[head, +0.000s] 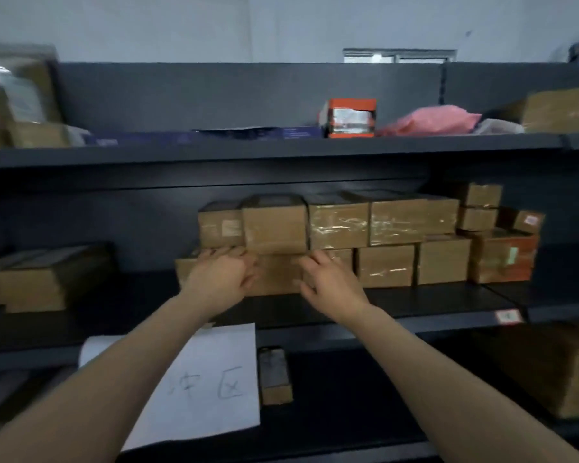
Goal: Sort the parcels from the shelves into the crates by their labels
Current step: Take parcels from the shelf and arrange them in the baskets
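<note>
Fingers of the left hand (222, 275) and the right hand (328, 279) spread loosely apart, clamped on nothing, tips touching the front of a bottom-row parcel (276, 274) on the middle shelf (415, 297). It lies straight ahead between them, long axis apparently left-right, both hands about equally near, other boxes stacked on top.

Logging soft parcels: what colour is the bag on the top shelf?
Pink; the bag lies beside the orange box, seen in the head view.
</note>
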{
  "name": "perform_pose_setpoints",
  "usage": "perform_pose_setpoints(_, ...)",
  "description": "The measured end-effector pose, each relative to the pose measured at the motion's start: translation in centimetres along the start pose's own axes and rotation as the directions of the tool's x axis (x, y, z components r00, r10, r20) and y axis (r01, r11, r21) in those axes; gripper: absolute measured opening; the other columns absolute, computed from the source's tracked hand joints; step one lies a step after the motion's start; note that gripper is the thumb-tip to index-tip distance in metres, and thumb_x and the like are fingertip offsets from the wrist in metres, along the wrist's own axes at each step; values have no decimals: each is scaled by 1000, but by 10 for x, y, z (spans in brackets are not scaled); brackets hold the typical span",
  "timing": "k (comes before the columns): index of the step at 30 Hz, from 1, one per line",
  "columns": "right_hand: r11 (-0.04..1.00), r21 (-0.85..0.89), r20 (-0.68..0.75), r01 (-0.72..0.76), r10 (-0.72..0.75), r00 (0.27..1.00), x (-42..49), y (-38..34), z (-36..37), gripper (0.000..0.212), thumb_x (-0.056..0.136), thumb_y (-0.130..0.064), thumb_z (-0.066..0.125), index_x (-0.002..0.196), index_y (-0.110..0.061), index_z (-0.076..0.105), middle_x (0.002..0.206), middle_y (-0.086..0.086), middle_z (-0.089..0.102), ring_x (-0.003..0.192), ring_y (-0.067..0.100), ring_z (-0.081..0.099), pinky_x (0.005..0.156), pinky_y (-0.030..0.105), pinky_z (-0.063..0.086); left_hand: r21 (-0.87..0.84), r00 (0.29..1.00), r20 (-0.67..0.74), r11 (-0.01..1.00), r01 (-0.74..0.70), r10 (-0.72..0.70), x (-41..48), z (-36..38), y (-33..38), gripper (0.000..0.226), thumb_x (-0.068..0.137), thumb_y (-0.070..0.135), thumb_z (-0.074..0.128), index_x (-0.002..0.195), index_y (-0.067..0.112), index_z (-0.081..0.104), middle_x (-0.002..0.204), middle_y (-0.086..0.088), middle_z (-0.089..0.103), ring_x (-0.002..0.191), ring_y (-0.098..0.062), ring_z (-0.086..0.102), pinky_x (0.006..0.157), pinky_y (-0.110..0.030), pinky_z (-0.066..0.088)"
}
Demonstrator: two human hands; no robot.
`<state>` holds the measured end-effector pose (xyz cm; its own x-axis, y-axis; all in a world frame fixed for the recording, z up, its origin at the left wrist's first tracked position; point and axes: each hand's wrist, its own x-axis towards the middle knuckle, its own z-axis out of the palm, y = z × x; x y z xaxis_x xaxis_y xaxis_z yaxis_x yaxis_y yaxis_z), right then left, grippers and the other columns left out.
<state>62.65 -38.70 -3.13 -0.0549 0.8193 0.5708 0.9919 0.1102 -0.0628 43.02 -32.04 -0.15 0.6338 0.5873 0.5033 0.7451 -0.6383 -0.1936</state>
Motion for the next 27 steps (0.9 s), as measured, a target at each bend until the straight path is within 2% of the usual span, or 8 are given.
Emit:
perform_pose_setpoints(6,977,122,-7,175,-175,985,74,-73,41,43,97,-27,50,140,-23,45,129,2,48,117,22,47,90,33,43,54,979,19,978,201,-202,-24,8,-92,38,94,38,44,132,31,45,133,4,50,121,-20,45,92,-35,35)
perform_pose_setpoints(12,952,140,-4,273,-276,961,135,-114,78,48,95,-30,51,142,-26,42,134,1,44,120,22,48,93,37,47,92,940,20,937,337,-340,-36,18,-149,37,94,37,46,130,28,46,130,1,51,121,-23,45,92,-35,36)
perform_pose_setpoints(19,920,177,34,351,-362,932,189,-155,118,47,97,-35,48,142,-24,42,136,3,42,125,25,41,99,34,38,60,867,56,869,491,-495,-51,37,-207,39,92,37,48,131,29,46,132,1,49,124,-23,44,98,-38,39)
perform_pose_setpoints(23,895,256,76,364,-395,916,211,-196,142,47,96,-35,49,142,-23,43,137,3,42,128,26,39,100,34,37,96,828,69,829,550,-557,-68,42,-246,43,93,38,48,135,30,41,138,2,45,127,-23,41,99,-37,36)
perform_pose_setpoints(27,894,362,149,262,-333,931,237,-246,167,52,96,-39,51,144,-20,40,137,8,42,126,29,43,101,36,38,123,799,64,799,589,-598,-86,46,-296,46,93,37,48,138,28,38,138,0,44,129,-24,39,100,-40,35)
